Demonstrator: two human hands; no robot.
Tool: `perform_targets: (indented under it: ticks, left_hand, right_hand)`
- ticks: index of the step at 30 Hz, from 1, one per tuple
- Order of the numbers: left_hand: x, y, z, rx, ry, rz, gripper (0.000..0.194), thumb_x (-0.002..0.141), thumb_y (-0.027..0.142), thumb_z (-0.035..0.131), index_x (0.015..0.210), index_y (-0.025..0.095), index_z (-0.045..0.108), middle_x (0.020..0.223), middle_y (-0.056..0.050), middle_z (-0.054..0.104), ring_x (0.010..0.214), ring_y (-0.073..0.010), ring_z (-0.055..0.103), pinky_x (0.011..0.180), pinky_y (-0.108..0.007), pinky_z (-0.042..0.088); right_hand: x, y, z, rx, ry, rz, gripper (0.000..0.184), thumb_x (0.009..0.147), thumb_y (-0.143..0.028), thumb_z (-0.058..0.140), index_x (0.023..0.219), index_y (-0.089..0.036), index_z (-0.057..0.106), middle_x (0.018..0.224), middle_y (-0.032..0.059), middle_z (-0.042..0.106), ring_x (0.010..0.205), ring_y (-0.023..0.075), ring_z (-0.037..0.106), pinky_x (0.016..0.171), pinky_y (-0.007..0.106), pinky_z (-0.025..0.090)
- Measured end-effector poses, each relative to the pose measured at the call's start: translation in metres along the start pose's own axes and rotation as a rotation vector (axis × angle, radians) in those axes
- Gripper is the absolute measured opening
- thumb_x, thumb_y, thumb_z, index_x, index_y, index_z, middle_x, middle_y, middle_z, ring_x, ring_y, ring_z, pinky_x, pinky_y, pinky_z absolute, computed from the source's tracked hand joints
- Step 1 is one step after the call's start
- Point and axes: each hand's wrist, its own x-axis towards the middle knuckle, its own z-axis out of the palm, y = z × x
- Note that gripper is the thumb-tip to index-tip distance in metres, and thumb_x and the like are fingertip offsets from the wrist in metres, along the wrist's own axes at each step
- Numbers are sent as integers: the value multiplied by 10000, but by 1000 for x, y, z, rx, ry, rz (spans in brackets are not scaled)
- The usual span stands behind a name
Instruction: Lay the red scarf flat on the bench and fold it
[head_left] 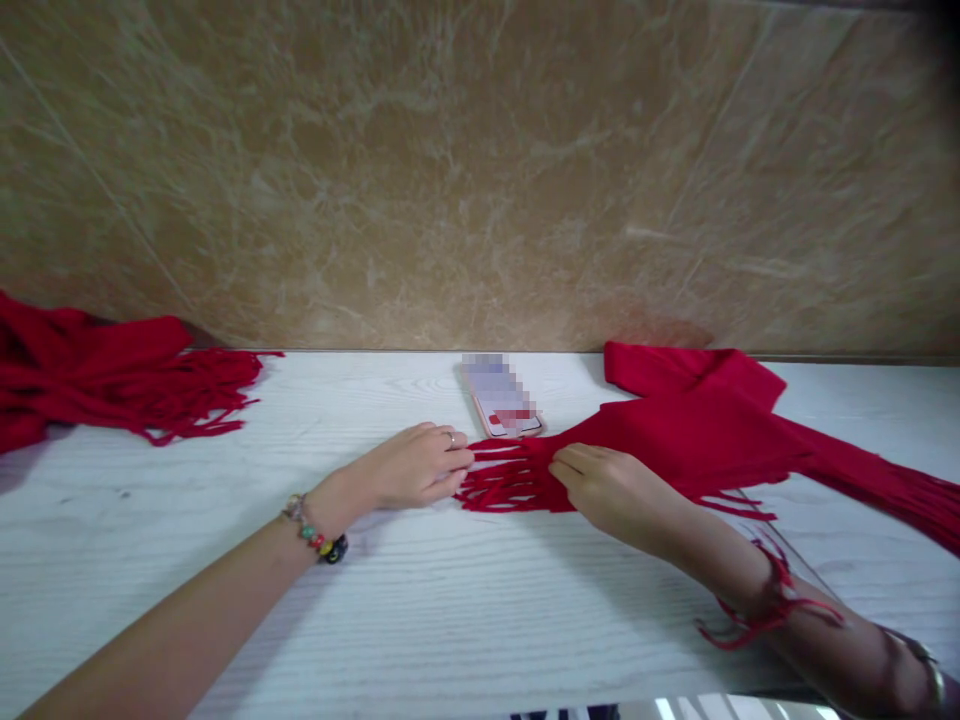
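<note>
A red fringed scarf [675, 440] lies partly folded across the white table, and one end with its tassels points left. My left hand [424, 465] is closed at the tips of those tassels, which run taut from its fingers; the fingertips are partly hidden. At the base of the fringe, where the tassels meet the cloth, my right hand [604, 485] pinches the scarf, its fingers curled and the thumb side hidden. The other fringed end of the cloth trails off to the right. Just behind the fringe rests a phone [501, 395].
A second heap of red fringed cloth [97, 370] lies at the far left of the white table [375, 620]. A brown marbled wall [450, 180] rises along the table's back edge. The near edge shows at the bottom right.
</note>
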Motion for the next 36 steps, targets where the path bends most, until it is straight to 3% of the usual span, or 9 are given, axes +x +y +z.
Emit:
perform_targets:
  ticks: [4,8,11,15,25,33,36]
  left_hand:
    - [-14,-10,-4,29,70,-46,237,880,201,344,782,165,556,740,-34,552,686,-166,526,666,-293,429]
    - [12,4,3,-31,242,-44,245,889,213,349,941,140,577,959,-81,582,840,-174,551,775,-297,440]
    - [39,17,13,-48,208,31,230,882,237,408,1012,139,570,1103,-98,568,956,-182,538,863,-304,424]
    - [52,21,20,-32,165,20,202,872,234,435,975,128,574,1010,-102,611,957,-199,532,861,-328,431]
    - [34,18,9,19,94,34,133,839,175,448,892,159,569,916,-64,617,891,-187,545,790,-299,439]
    - [3,-22,1,133,74,-37,170,843,177,415,739,173,550,729,-30,582,720,-171,539,674,-282,424]
    - [7,-21,1,116,152,-97,233,853,155,363,711,164,547,678,-30,558,675,-165,531,657,-279,429]
  right_hand:
    - [1,0,-2,-4,-21,16,191,772,-19,447,766,-131,602,751,61,614,684,163,563,648,271,448]
    - [2,-1,-1,-5,31,0,193,774,-14,447,748,-134,595,731,56,608,671,160,551,630,272,434]
    - [2,-1,-1,-8,58,-17,199,780,-13,438,753,-133,594,723,55,607,656,154,546,621,269,428]
    - [2,-2,-1,-14,27,-20,197,782,-14,442,756,-134,596,721,57,600,667,160,550,613,269,430]
    - [3,-3,-1,28,4,-5,193,778,-7,444,764,-133,590,750,56,602,691,161,547,641,273,438]
    - [2,-1,-4,24,0,23,185,783,-20,450,761,-133,594,742,52,605,678,162,551,631,267,442]
    - [3,-3,-7,32,36,19,184,792,-31,455,793,-130,610,775,64,616,719,169,562,668,279,450]
